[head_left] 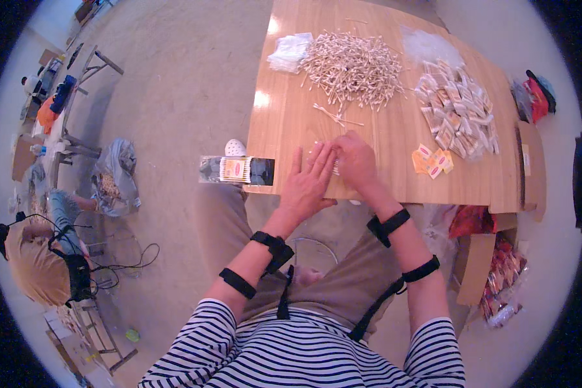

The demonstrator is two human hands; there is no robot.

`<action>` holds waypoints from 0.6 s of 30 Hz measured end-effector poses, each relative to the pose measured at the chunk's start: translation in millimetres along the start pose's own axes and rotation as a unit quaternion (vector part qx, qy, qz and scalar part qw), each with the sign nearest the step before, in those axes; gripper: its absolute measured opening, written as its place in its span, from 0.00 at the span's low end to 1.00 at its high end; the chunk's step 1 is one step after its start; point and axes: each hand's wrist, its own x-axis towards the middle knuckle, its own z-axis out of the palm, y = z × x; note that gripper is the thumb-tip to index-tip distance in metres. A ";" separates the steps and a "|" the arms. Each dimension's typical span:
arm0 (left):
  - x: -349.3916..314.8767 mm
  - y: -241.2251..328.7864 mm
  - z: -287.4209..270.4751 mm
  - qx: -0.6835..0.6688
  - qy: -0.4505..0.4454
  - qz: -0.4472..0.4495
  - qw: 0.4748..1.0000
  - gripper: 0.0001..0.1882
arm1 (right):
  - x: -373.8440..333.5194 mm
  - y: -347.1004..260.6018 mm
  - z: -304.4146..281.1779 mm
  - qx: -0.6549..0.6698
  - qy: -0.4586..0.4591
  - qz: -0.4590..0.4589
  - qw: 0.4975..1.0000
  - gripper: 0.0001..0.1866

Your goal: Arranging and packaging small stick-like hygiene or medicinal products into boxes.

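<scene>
My left hand (307, 184) lies nearly flat at the table's front edge, fingers stretched forward and close together. Beside it, my right hand (357, 161) is closed, its curled fingertips meeting the left fingers. A small group of cotton swabs (335, 168) shows between the two hands, mostly covered by the right fingers. Just ahead lie a few loose cotton swabs (330, 115), and beyond them a large heap of cotton swabs (352, 68). Left of my left hand, a clear packet of swabs with a printed card (235, 170) juts past the table's corner.
Small printed cards (432, 160) and a pile of swab bundles (458, 110) lie right on the wooden table (278, 129). Clear plastic bags (290, 53) sit at the far left. An open cardboard box (475, 268) stands below right. A person (42, 258) sits at far left.
</scene>
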 end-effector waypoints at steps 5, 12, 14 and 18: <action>-1.9 -0.9 0.3 0.008 0.007 -0.002 1.000 0.66 | 36.7 -0.8 -4.8 -0.097 0.063 0.122 0.986 0.07; -1.2 0.7 3.4 -0.016 0.020 0.000 1.000 0.66 | 43.5 24.7 7.7 -0.083 -0.005 0.085 0.993 0.07; -1.8 -0.4 5.1 -0.015 0.022 0.000 1.000 0.66 | 39.5 27.9 5.9 -0.087 -0.030 0.065 0.994 0.05; -1.2 0.6 1.5 -0.013 0.016 -0.002 1.000 0.66 | 28.4 25.7 -0.4 -0.119 -0.044 0.014 0.992 0.05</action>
